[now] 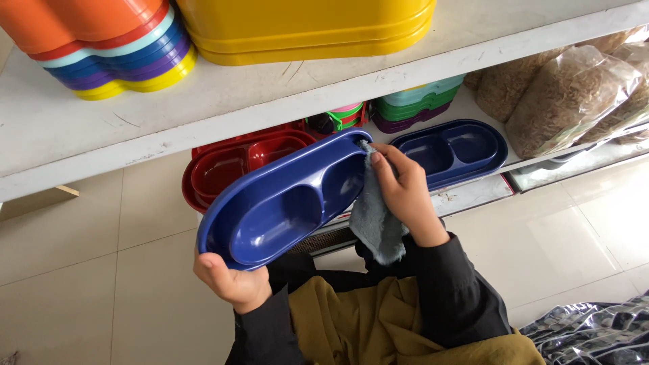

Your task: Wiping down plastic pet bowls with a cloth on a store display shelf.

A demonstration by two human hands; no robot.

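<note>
Left hand (232,282) grips the near end of a blue double-bowl dish (287,201), held tilted before the chest. Right hand (404,192), fingers curled, presses a grey cloth (374,225) against the dish's far rim.

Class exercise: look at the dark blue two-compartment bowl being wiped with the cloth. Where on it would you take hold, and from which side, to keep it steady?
Grip the blue double bowl by the rim of its near, lower end, coming from below, as the left hand does. The bowl is long and tilted with its open side towards the camera, so a hold there probably leaves both wells free for the right hand and its grey cloth.
</note>
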